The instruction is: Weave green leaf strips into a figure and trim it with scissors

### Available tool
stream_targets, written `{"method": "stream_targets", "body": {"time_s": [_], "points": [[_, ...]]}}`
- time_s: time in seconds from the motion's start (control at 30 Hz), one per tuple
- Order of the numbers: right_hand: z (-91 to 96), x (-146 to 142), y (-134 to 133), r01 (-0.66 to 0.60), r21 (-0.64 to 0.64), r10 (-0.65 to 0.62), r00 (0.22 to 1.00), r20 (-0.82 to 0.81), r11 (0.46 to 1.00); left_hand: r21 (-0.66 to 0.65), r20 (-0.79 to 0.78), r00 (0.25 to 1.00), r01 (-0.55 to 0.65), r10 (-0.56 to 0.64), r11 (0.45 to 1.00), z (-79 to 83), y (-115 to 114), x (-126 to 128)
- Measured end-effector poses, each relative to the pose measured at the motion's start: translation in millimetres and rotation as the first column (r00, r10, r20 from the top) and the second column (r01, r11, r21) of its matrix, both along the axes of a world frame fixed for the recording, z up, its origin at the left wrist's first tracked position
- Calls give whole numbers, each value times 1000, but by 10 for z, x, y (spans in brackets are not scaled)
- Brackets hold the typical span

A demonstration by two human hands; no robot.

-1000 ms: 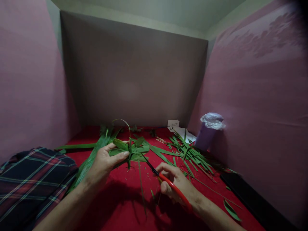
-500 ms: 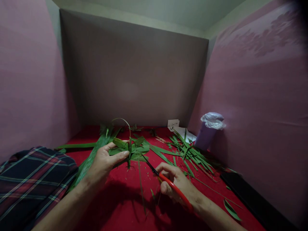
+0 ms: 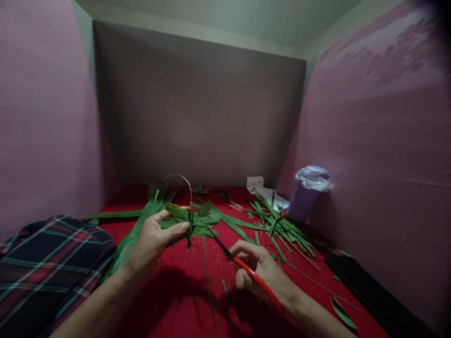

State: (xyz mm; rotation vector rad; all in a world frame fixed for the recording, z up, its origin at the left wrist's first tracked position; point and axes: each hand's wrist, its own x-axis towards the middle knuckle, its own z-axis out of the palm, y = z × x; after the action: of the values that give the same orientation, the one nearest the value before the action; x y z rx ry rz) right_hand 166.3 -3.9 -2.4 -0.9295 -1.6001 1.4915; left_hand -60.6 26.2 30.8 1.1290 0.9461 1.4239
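Head view: left hand [image 3: 155, 237] is closed on a folded knot of flat green leaf strips [image 3: 193, 219], thumb on top, fingers curled at its side. It holds the knot just above the red cloth-covered bench [image 3: 176, 295], left of centre.

The knot looks layered. Short, broad strip ends stick out to the right and away. One thin stem arches up from it in a loop. Another thin strip hangs down toward the near edge. The leaf surface is mid green and slightly glossy, darker in the folds.

Right hand [image 3: 262, 274] is wrapped around red-handled scissors with dark blades [image 3: 243, 266]. The blades point up and left, tips at the knot's lower right edge; contact cannot be told. The blades look nearly together.

Long whole green leaf blades [image 3: 136, 230] lie beneath the left hand, running toward the far left corner. A loose heap of narrow cut green strips [image 3: 282, 227] lies right of centre, apart from the knot. A lilac cylindrical container topped with crumpled clear plastic [image 3: 306, 197] stands by the right wall, just behind the heap. A small white paper slip [image 3: 254, 183] sits at the back wall. Dark plaid fabric [image 3: 45, 263] covers the near left.
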Motion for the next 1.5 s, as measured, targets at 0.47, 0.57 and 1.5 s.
{"method": "stream_targets", "body": {"time_s": [0.47, 0.57, 1.5], "points": [[1, -2, 3, 53, -40, -52, 998, 28, 998, -16, 10, 1000, -15, 16, 1000, 13, -14, 5], [-21, 5, 13, 47, 8, -47, 999, 27, 999, -27, 22, 1000, -18, 19, 999, 10, -5, 1], [-1, 44, -11, -37, 50, 36, 999, 32, 998, 37, -58, 993, -99, 101, 994, 32, 24, -65]]}}
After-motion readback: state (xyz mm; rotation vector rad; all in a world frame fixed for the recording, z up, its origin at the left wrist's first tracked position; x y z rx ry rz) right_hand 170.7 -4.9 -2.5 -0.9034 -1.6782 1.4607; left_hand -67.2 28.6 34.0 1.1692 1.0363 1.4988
